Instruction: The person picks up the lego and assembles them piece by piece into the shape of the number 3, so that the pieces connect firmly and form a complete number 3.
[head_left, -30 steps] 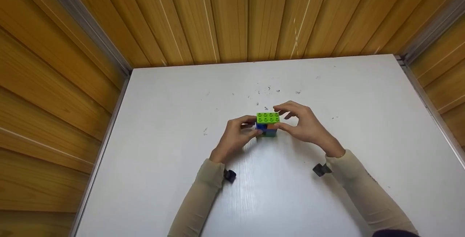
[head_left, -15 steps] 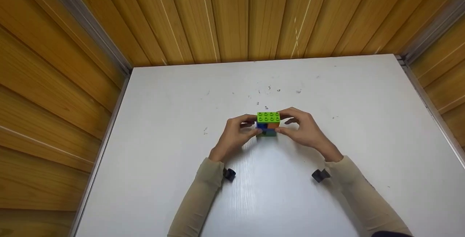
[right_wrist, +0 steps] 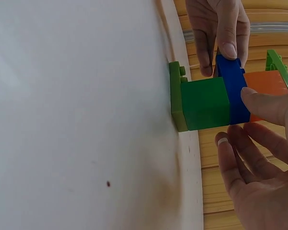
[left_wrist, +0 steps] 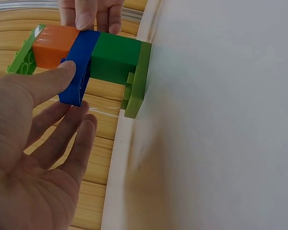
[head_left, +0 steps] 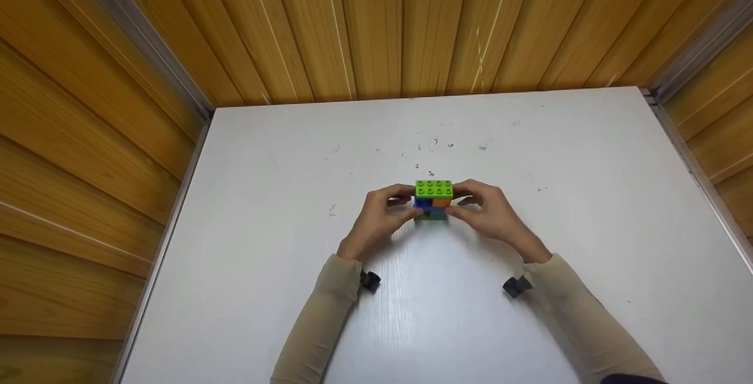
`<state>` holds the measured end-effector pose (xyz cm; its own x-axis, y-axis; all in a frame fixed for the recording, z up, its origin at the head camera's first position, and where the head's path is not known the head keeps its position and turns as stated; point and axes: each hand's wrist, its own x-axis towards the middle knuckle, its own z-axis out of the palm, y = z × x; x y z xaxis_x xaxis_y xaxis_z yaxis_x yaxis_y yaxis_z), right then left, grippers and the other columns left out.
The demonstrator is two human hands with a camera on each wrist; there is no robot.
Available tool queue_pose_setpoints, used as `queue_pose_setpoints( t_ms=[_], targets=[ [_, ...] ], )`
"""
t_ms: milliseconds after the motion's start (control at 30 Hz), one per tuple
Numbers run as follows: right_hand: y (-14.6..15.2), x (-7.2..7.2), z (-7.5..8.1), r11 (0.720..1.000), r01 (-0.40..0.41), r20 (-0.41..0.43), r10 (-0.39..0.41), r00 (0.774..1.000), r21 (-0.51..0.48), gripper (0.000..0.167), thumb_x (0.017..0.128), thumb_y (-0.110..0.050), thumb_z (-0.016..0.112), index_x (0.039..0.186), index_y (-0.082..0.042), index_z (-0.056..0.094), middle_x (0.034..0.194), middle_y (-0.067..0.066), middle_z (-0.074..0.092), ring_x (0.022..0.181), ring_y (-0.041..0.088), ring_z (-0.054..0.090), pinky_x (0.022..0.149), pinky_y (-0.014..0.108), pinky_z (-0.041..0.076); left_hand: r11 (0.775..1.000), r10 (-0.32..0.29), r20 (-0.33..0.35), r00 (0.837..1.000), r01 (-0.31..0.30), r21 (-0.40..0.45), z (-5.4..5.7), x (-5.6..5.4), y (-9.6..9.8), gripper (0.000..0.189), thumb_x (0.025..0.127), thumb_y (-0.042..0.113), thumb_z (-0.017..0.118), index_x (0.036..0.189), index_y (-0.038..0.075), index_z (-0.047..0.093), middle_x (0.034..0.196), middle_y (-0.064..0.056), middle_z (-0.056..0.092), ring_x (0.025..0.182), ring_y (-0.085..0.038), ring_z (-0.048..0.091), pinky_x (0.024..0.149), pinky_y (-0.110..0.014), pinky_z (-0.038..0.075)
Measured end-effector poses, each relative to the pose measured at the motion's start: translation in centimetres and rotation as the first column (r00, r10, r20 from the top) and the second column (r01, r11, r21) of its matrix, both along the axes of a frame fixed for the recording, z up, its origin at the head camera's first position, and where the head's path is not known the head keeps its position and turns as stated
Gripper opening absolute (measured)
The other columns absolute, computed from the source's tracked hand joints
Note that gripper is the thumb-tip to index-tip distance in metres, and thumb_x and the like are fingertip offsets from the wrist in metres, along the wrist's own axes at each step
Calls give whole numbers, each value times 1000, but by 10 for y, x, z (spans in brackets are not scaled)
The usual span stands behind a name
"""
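Observation:
A small stack of toy building bricks stands upright on the white table. Its top is a bright green plate (head_left: 433,189) with studs facing up. Below that come an orange brick (left_wrist: 55,45), a blue brick (right_wrist: 237,98), a dark green brick (left_wrist: 116,57) and a light green base plate (right_wrist: 176,96). The blue brick juts out over the base plate on the left side, leaving a gap. My left hand (head_left: 379,219) pinches the blue brick's left end between thumb and fingers. From the right side, my right hand (head_left: 494,213) pinches the same blue brick, thumb close to the orange one.
The white table (head_left: 282,184) carries small dark scuff marks behind the stack. Wood-look panels (head_left: 376,31) rise at the back and on both sides, with metal edge strips at the corners. Small black cameras (head_left: 370,281) hang at both wrists.
My right hand has come down from the top plate's edge, and its fingers have closed in at the blue brick. The left hand and the stack have hardly moved.

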<state>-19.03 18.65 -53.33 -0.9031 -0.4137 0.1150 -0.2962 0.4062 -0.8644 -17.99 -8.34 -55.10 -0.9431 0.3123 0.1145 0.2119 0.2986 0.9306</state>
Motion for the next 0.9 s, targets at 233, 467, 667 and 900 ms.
queue_pose_setpoints(
  t_ms=[233, 467, 667, 900],
  targets=[
    [1, -1, 3, 1000, 7, 25, -7, 1000, 4, 33, 98, -10, 79, 129, -7, 73, 129, 11, 73, 121, 28, 69, 101, 41, 60, 1000, 14, -4, 1000, -14, 5, 1, 0, 3, 39, 94, 18, 85, 132, 16, 74, 131, 1, 74, 119, -16, 70, 105, -30, 57],
    [-1, -2, 9, 1000, 0, 52, 2, 999, -26, 34, 101, -16, 77, 131, -3, 72, 129, 15, 73, 119, 31, 70, 99, 28, 58, 999, 40, 2, 999, -40, 37, 2, 3, 3, 41, 96, 22, 83, 135, 18, 73, 132, 2, 74, 121, -18, 70, 107, -32, 57],
    [-2, -6, 10, 999, 10, 70, -8, 998, -35, 36, 103, -21, 75, 134, -3, 71, 129, 15, 74, 116, 30, 70, 97, 19, 56, 995, 48, -14, 999, -46, 89, 4, 2, 4, 39, 98, 22, 81, 134, 11, 72, 130, -4, 74, 119, -18, 72, 105, -30, 57],
    [-3, -9, 11, 999, 28, 82, -26, 996, -23, 38, 104, -28, 74, 134, -6, 72, 130, 12, 74, 116, 28, 70, 98, 21, 55, 994, 75, 6, 997, -75, 84, 6, 0, 4, 39, 100, 26, 78, 134, 7, 72, 125, -4, 76, 115, -17, 72, 104, -28, 58]
  ],
)
